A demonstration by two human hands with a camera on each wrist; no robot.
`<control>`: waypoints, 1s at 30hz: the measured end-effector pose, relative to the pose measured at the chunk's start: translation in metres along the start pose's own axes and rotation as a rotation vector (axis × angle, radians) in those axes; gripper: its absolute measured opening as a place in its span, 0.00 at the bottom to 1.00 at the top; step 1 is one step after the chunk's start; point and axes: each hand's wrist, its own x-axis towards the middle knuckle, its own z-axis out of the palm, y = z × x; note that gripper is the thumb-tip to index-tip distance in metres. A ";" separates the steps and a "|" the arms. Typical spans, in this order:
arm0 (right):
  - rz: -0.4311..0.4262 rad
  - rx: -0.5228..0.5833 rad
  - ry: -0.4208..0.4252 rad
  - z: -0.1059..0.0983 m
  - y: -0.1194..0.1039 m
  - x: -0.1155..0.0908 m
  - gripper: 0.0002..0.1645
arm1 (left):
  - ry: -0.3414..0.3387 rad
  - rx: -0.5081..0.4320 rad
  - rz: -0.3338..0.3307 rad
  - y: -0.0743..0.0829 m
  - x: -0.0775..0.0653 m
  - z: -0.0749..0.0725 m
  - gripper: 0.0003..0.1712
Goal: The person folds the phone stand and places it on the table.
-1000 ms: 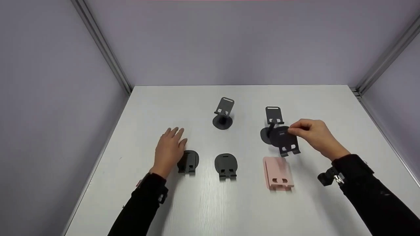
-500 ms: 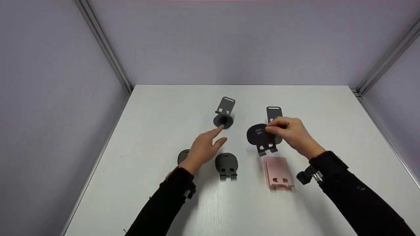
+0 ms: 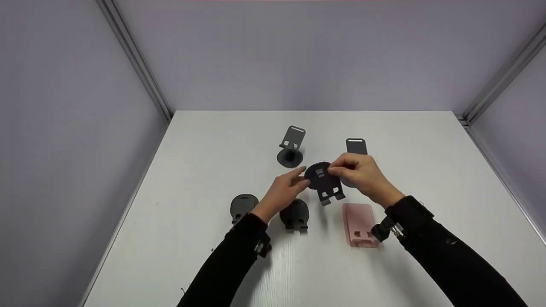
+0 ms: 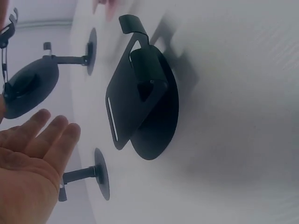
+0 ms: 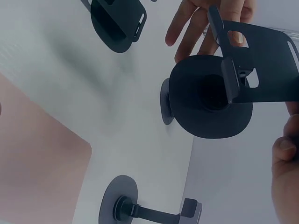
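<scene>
Above the table, my right hand (image 3: 362, 175) pinches a dark grey folding phone stand (image 3: 325, 183) by its edge, with the round base and hooked plate partly unfolded. My left hand (image 3: 286, 189) is at the left edge of that stand's round base, fingers extended around it; whether they touch cannot be told. In the right wrist view the round base (image 5: 196, 107) hides part of the left fingers. Below the left hand lies a folded dark phone stand (image 3: 294, 213), and another folded one (image 3: 243, 204) sits to its left, partly covered by my wrist.
An unfolded dark phone stand (image 3: 292, 136) stands upright at the back middle. A second upright one (image 3: 356, 146) is behind my right hand, partly hidden. At front right lies a folded pink stand (image 3: 359, 221). Walls enclose the white table (image 3: 204, 140) on the back and sides.
My right hand has carried the phone stand leftward, toward the middle. The left hand has moved right from the left folded stand, up to the held stand's edge.
</scene>
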 end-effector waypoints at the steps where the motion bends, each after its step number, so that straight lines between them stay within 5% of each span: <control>1: -0.013 -0.005 -0.006 0.001 0.000 0.001 0.05 | 0.004 -0.017 -0.003 -0.001 0.001 0.001 0.30; 9: -0.045 0.005 -0.056 0.007 0.002 0.001 0.06 | 0.055 -0.265 -0.100 0.000 0.009 0.004 0.17; 14: -0.038 0.029 -0.092 0.009 0.000 -0.001 0.05 | 0.110 -0.151 -0.070 0.004 0.008 0.005 0.08; 22: 0.055 0.017 -0.109 0.010 0.000 -0.005 0.10 | 0.229 0.115 0.086 0.005 0.003 -0.001 0.03; 30: 0.012 -0.077 -0.090 0.010 0.002 -0.006 0.07 | 0.289 0.175 0.173 0.000 0.001 -0.007 0.03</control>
